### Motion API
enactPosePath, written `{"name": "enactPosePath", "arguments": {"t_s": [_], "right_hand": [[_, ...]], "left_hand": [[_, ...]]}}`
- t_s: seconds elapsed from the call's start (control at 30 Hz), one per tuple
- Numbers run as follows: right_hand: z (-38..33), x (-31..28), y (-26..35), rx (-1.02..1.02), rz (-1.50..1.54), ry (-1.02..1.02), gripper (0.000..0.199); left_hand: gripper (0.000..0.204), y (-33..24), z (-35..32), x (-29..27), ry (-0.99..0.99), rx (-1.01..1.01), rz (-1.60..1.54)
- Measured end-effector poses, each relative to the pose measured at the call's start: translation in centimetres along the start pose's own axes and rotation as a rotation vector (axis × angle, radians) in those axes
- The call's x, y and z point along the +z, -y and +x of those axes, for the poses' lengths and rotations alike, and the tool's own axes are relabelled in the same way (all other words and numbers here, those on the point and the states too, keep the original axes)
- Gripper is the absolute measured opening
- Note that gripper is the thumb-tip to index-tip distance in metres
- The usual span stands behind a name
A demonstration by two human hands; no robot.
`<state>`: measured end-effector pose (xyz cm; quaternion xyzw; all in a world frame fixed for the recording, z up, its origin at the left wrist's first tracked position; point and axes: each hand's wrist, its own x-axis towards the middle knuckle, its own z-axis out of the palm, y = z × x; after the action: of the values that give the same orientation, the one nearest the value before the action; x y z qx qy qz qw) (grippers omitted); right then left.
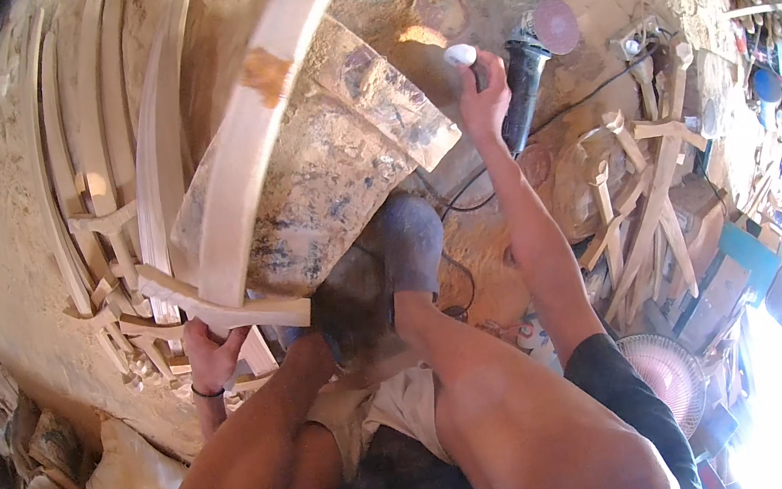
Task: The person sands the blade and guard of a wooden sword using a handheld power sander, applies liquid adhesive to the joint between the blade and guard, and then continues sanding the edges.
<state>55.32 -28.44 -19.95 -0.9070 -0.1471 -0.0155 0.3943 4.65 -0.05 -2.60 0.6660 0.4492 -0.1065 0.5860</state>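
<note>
My left hand [214,357] is closed around a short wooden crosspiece [264,311] at the near end of a long curved wooden piece [240,181]. The long piece rises over a board and carries a brown patch partway up. Out ahead, my right hand [485,94] pinches a small white rounded object [461,55], whose kind I cannot make out. Just right of that hand lies an angle grinder [524,78] with a reddish sanding disc [556,25]. The sawdust-covered board [327,188] sits in front of my knees.
Several long curved wooden strips [86,98] stand at the left. More shaped wooden pieces [649,176] are heaped at the right, beside a fan [663,376]. A black cord [583,104] runs across the dusty ground. A round disc [440,11] lies beyond my right hand.
</note>
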Motion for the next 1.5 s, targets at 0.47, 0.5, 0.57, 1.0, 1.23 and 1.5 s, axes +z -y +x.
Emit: {"name": "enactPosePath", "arguments": {"t_s": [0.47, 0.5, 0.57, 1.0, 1.23, 1.5], "right_hand": [[14.4, 6.1, 17.0, -0.170, -0.114, 0.461, 0.052], [15.6, 10.5, 17.9, -0.240, -0.111, 0.542, 0.058], [23.0, 18.9, 12.3, -0.714, -0.500, 0.677, 0.050], [14.4, 15.5, 16.3, -0.083, -0.346, 0.954, 0.030], [12.2, -5.2, 16.2, 0.232, 0.409, 0.559, 0.034], [1.1, -8.2, 26.3, -0.127, 0.414, 0.468, 0.035]], "left_hand": [[0.008, -4.1, -1.0, -2.7, -0.258, -0.078, -0.063], [0.008, -4.1, -1.8, -3.0, -0.234, -0.115, -0.045], [0.009, -4.7, -0.2, -1.3, -0.202, -0.036, -0.089], [0.021, -4.6, -0.3, -0.2, -0.015, -0.074, -0.030], [0.022, -6.7, 1.4, 1.0, 0.159, -0.073, 0.128], [0.028, -5.0, 0.9, 0.7, 0.140, 0.015, 0.185]]}}
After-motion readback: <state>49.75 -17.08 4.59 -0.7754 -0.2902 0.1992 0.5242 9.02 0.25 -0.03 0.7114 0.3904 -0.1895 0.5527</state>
